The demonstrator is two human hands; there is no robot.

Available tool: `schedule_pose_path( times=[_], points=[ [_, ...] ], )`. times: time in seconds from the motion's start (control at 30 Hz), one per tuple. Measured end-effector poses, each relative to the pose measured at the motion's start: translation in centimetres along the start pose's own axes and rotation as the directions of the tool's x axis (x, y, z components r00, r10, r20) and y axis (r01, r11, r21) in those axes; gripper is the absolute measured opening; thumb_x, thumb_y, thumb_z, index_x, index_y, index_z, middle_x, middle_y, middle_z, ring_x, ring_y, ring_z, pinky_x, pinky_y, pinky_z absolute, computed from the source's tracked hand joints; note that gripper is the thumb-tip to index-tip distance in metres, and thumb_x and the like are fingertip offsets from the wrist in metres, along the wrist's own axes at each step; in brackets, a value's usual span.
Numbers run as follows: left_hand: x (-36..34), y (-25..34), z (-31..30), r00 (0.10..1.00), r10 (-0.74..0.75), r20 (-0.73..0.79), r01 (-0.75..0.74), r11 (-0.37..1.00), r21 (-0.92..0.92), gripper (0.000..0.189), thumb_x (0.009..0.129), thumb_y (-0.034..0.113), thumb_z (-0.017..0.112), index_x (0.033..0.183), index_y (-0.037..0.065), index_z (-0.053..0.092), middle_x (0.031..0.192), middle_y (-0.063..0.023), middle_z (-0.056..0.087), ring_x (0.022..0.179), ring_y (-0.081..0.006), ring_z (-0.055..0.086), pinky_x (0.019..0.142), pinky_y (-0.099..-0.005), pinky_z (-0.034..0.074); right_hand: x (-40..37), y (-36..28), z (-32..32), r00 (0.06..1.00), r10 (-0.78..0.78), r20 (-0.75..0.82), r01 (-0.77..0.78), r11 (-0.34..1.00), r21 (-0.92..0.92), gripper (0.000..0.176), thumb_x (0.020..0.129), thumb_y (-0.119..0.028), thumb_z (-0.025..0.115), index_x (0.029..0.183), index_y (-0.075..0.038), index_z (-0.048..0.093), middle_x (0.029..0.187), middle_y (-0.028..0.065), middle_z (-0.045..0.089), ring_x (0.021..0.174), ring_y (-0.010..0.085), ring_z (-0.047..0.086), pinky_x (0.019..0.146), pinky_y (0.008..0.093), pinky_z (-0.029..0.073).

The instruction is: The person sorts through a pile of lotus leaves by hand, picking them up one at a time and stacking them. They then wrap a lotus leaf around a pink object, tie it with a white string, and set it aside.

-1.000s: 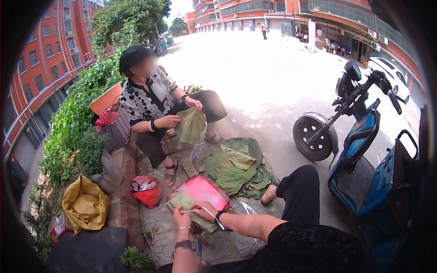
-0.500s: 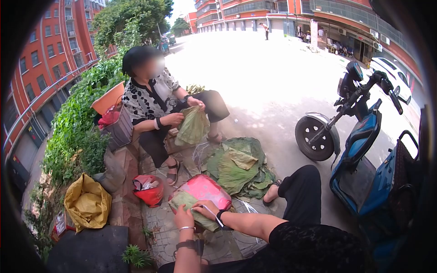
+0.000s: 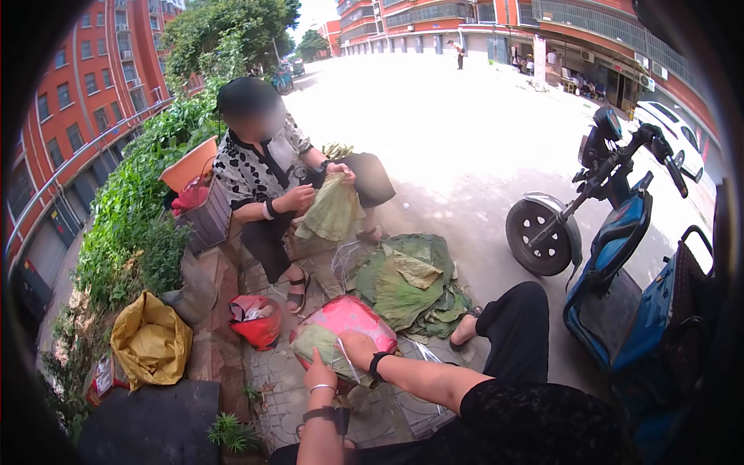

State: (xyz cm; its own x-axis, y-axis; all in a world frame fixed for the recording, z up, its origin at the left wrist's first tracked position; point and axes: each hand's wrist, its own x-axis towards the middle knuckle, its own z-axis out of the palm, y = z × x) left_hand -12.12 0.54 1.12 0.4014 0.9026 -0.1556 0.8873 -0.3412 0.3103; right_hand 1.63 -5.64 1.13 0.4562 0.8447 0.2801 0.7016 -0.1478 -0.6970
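Note:
A large green leaf [image 3: 322, 342] lies bunched over a pink-red, shiny-topped block [image 3: 363, 316] in front of my knees. My left hand [image 3: 319, 373] is closed on the leaf's near edge, with the thumb or a finger pointing up along it. Bent over the leaf's right side, my right hand [image 3: 359, 350] holds a thin white strip [image 3: 341, 346] that runs down across the leaf. Its fingertips are partly hidden. Just beyond the block, a broad pile of flat green leaves [image 3: 411, 283] rests on the paving.
A co-worker [image 3: 267, 170] sits opposite, holding another leaf [image 3: 333, 209] in both hands. A red bag [image 3: 256, 325] and a yellow sack [image 3: 151, 345] stand left. White strips [image 3: 422, 353] lie on the ground. A blue electric scooter [image 3: 612, 287] is parked right.
My right hand has moved slightly up and turned over the leaf, drawing the white strip across it. My left hand has shifted a little down and right. The co-worker's leaf has moved slightly.

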Motion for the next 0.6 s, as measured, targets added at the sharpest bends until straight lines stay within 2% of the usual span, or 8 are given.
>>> schedule_pose_path(
  times=[0.03,0.13,0.23,0.33,0.43,0.53,0.6],
  points=[
    [0.1,-0.1,0.2,1.000,0.007,0.001,-0.007,1.000,0.016,0.072,0.083,0.019,0.062,0.147,0.020,0.031,0.094,-0.0215,0.068,0.087,-0.0379,0.066,0.075,-0.0483,0.051,0.2,-0.5,-0.3,0.999,0.042,0.014,-0.041,0.998,-0.049,0.014,0.084,-0.018,0.063,0.088,-0.005,0.065,0.087,0.0171,0.067,0.081,0.0373,0.063,0.072,0.0438,0.050],
    [0.4,-0.6,0.9,1.000,0.021,0.007,-0.021,0.999,0.032,0.077,0.082,0.020,0.064,0.149,0.017,0.026,0.093,-0.0189,0.068,0.087,-0.0342,0.067,0.076,-0.0460,0.051,1.5,1.0,1.8,0.984,0.041,0.174,-0.066,0.988,0.143,0.017,0.082,-0.018,0.063,0.092,-0.004,0.064,0.087,0.0186,0.067,0.080,0.0376,0.063,0.072,0.0438,0.051],
    [0.4,-0.7,1.0,1.000,0.019,0.017,-0.019,1.000,0.008,0.076,0.083,0.021,0.064,0.149,0.016,0.027,0.094,-0.0183,0.068,0.087,-0.0341,0.067,0.077,-0.0458,0.051,0.8,-0.3,1.6,0.982,0.024,0.188,-0.071,0.966,0.247,0.023,0.080,-0.017,0.065,0.096,-0.001,0.061,0.084,0.0213,0.066,0.079,0.0385,0.064,0.072,0.0437,0.051],
    [0.4,-0.6,0.8,1.000,0.007,0.029,-0.007,1.000,-0.004,0.075,0.083,0.022,0.064,0.148,0.016,0.029,0.096,-0.0195,0.068,0.088,-0.0356,0.066,0.077,-0.0465,0.051,0.2,0.7,3.2,0.981,-0.007,0.196,-0.029,0.983,0.183,0.030,0.078,-0.018,0.067,0.100,0.001,0.059,0.082,0.0226,0.066,0.081,0.0380,0.065,0.074,0.0425,0.052],
    [0.5,-0.7,0.8,1.000,-0.003,0.028,0.004,0.999,-0.041,0.073,0.082,0.023,0.065,0.147,0.017,0.032,0.100,-0.0227,0.067,0.090,-0.0387,0.066,0.078,-0.0481,0.051,-0.2,-1.1,1.7,0.958,0.195,0.211,-0.209,0.977,0.047,0.028,0.077,-0.018,0.068,0.096,0.001,0.062,0.082,0.0228,0.066,0.083,0.0373,0.066,0.075,0.0414,0.052],
    [0.2,-0.6,0.7,1.000,-0.002,0.026,0.004,0.999,-0.054,0.073,0.082,0.023,0.066,0.147,0.017,0.033,0.102,-0.0229,0.067,0.091,-0.0389,0.066,0.078,-0.0476,0.051,0.0,-1.6,1.6,0.929,0.275,0.247,-0.260,0.961,-0.094,0.024,0.077,-0.020,0.068,0.090,0.000,0.066,0.084,0.0214,0.067,0.084,0.0356,0.066,0.075,0.0409,0.052],
    [-0.2,-0.3,0.2,1.000,-0.006,0.026,0.007,0.998,-0.064,0.073,0.082,0.023,0.067,0.146,0.017,0.033,0.102,-0.0230,0.067,0.091,-0.0392,0.065,0.079,-0.0474,0.051,0.1,-1.5,1.8,0.925,0.252,0.283,-0.248,0.967,-0.051,0.021,0.078,-0.021,0.068,0.087,-0.002,0.068,0.085,0.0199,0.068,0.084,0.0350,0.066,0.075,0.0413,0.052]
  ],
)
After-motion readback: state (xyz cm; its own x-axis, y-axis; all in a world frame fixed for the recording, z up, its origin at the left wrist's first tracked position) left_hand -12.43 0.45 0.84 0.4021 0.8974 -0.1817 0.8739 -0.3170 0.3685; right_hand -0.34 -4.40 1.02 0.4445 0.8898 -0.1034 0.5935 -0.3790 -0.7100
